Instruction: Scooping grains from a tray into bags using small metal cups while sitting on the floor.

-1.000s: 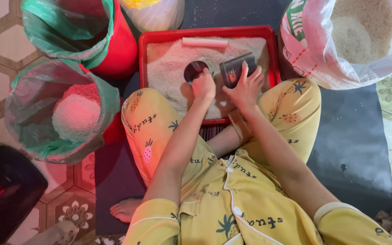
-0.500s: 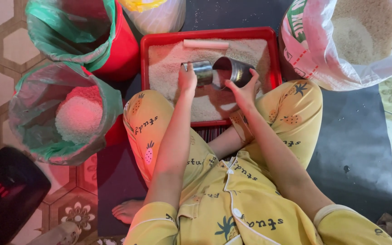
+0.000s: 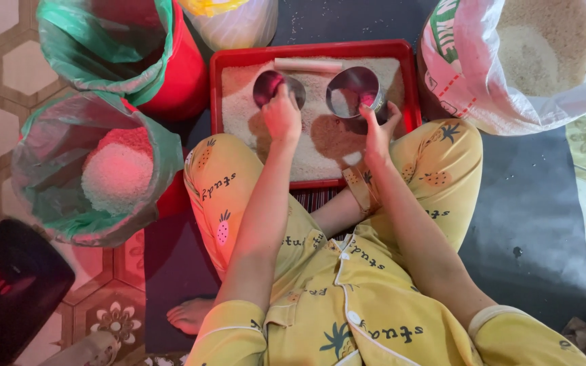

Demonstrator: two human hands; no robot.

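A red tray (image 3: 217,102) holding white rice rests against my knees. My left hand (image 3: 281,116) grips a small metal cup (image 3: 270,87) over the left part of the tray, its mouth facing up towards me. My right hand (image 3: 377,132) holds a larger metal cup (image 3: 353,89) over the right part of the tray, tilted with its opening facing me. The two cups are apart, side by side. A pale stick-shaped thing (image 3: 308,64) lies along the tray's far edge.
A big white sack of rice (image 3: 544,47) stands at the right. Left are a red bucket lined with green plastic (image 3: 113,47) and a green-lined bucket holding rice (image 3: 96,173). A black object (image 3: 8,285) sits at lower left. A dark mat (image 3: 530,203) covers the tiled floor.
Both hands have lifted and parted: the two cups, close together in the tray's middle before, now sit farther apart with their mouths turned up.
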